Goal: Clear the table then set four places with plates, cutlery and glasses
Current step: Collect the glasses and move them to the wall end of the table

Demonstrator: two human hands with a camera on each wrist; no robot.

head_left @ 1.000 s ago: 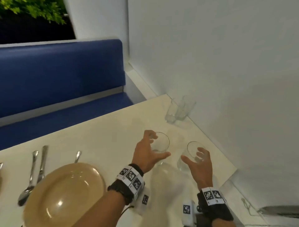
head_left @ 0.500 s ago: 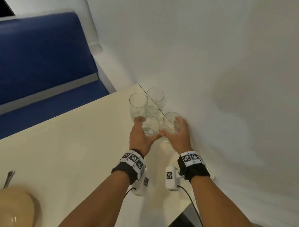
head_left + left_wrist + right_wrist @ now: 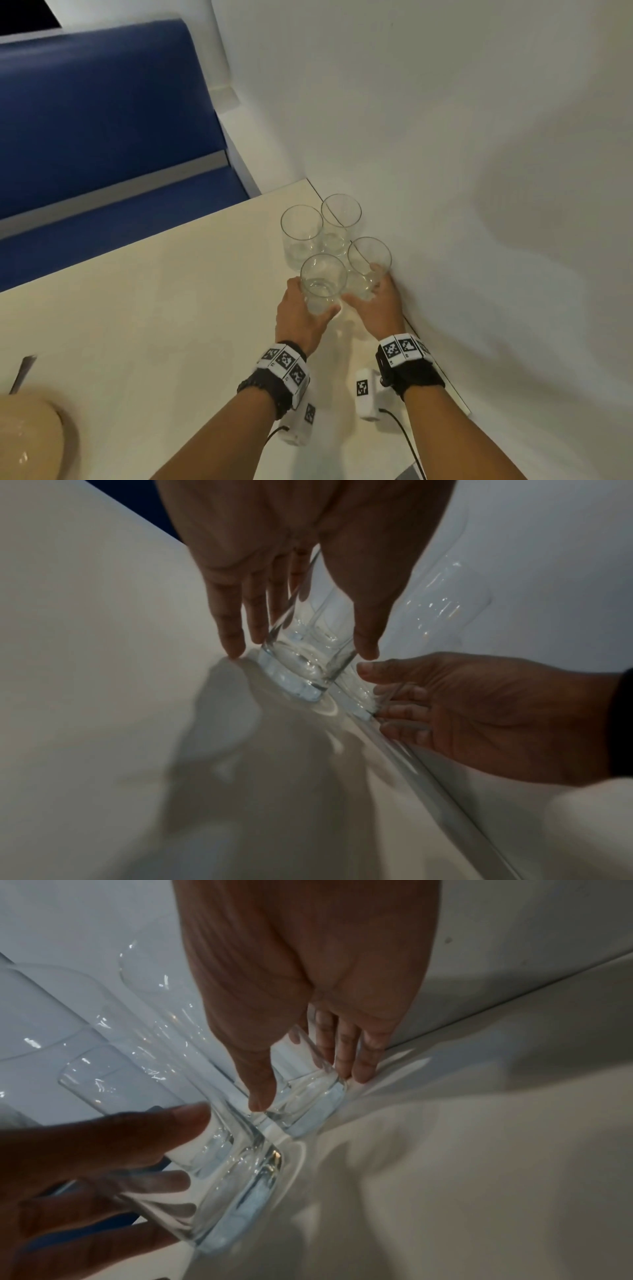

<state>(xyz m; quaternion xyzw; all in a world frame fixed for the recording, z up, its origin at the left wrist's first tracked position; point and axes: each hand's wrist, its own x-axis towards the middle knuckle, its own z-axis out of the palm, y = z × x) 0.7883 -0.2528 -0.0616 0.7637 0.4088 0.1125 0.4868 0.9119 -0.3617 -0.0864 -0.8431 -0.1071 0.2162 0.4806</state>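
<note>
Several clear glasses stand in a cluster at the far right corner of the cream table (image 3: 154, 325), against the wall. My left hand (image 3: 310, 303) holds the front left glass (image 3: 323, 284) between thumb and fingers; its base rests on the table. My right hand (image 3: 366, 291) holds the front right glass (image 3: 369, 263) the same way, close to the wall. Behind them stand two more glasses (image 3: 301, 233) (image 3: 340, 219), untouched. In the left wrist view my left hand (image 3: 301, 647) straddles its glass (image 3: 304, 666). The right wrist view has my right hand (image 3: 308, 1080) round its glass (image 3: 308, 1104).
The white wall (image 3: 479, 171) runs along the table's right edge, right next to my right hand. A blue bench (image 3: 102, 137) lies beyond the far edge. A beige plate (image 3: 30, 435) and a cutlery handle (image 3: 22, 373) sit at the near left.
Both hands have carried their glasses forward and to the right, and set them down beside the two glasses by the wall. Over the last half second they barely move.
</note>
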